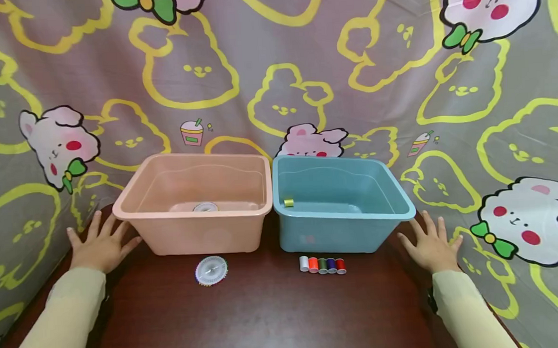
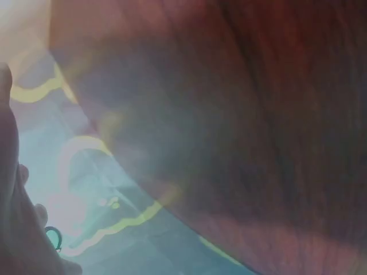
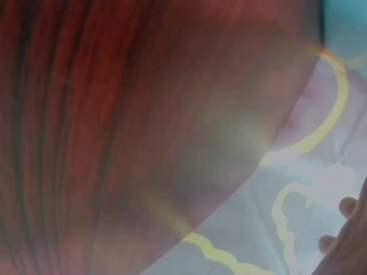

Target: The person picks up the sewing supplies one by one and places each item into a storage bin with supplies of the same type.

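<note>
My left hand (image 1: 99,246) lies with spread fingers at the table's left side, beside the pink basin (image 1: 202,234), and holds nothing. On the right, my right hand (image 1: 433,246) is spread out next to the blue basin (image 1: 333,234), also holding nothing. A pin wheel (image 1: 211,271) with colored pinheads lies in front of the pink basin, and another pin wheel (image 1: 205,207) is partly visible inside it. Several thread spools (image 1: 322,265) in white, orange, green, navy and red stand in a row before the blue basin. Inside that basin is a yellow thread spool (image 1: 288,202).
The dark brown table (image 1: 266,320) carries everything. Behind it and along both sides hangs a grey curtain (image 1: 239,129) with cartoon rabbits and yellow outlines. Both basins stand side by side at the back. The wrist views show mostly wood and curtain.
</note>
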The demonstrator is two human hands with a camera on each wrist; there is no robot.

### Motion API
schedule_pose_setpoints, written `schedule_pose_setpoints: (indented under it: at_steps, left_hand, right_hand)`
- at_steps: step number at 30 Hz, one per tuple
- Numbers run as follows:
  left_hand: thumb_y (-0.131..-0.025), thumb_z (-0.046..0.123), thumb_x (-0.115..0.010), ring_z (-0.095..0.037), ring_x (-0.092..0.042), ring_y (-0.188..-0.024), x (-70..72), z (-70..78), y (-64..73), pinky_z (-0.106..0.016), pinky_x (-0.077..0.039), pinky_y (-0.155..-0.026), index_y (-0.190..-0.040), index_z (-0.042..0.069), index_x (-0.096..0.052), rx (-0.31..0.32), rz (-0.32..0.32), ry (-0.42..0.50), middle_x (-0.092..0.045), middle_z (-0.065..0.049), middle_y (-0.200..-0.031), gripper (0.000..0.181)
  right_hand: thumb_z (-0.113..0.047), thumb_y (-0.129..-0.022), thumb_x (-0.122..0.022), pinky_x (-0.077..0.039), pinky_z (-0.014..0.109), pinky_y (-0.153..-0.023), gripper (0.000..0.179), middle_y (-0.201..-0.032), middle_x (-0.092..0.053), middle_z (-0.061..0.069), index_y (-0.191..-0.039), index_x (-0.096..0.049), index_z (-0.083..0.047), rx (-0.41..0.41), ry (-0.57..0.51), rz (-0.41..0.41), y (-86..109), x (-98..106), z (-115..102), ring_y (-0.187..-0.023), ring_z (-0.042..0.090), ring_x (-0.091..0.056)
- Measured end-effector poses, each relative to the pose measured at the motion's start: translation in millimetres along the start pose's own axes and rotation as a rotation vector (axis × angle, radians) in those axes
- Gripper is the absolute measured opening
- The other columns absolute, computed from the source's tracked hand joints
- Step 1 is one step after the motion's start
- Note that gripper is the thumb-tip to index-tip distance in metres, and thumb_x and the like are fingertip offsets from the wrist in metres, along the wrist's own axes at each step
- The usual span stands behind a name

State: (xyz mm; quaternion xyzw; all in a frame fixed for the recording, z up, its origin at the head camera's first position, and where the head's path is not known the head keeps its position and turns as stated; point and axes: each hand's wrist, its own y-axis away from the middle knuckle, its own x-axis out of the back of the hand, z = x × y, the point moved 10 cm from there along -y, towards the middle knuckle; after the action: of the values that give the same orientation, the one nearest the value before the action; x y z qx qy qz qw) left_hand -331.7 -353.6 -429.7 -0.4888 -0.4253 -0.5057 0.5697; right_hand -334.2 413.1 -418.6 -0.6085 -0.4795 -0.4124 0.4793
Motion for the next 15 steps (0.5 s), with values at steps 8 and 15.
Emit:
schedule_pose_setpoints:
  at_steps: [8,15]
  left_hand:
    - [-0.099,0.069,-0.037,-0.053,0.018,-0.147,13.3,1.6,7.3,-0.083,0.023,-0.095,-0.164,0.02,-0.006,-0.008,0.0,0.038,-0.002,-0.026,-0.165,0.087]
    - [-0.098,0.071,-0.039,-0.057,0.016,-0.146,30.0,2.2,17.8,-0.085,0.022,-0.092,-0.164,0.016,-0.007,0.02,0.016,0.089,-0.004,-0.032,-0.162,0.092]
  right_hand:
    - [-0.061,-0.099,-0.045,0.008,0.087,-0.1,0.082,-0.163,-0.008,0.03,-0.158,-0.028,-0.006,-0.003,-0.024,0.017,9.5,10.8,-4.5,-0.146,0.06,0.004]
    - [-0.049,-0.102,-0.05,0.002,0.086,-0.103,0.075,-0.163,-0.013,0.03,-0.162,-0.022,-0.014,0.029,-0.068,0.104,20.5,28.2,-12.2,-0.148,0.058,-0.003]
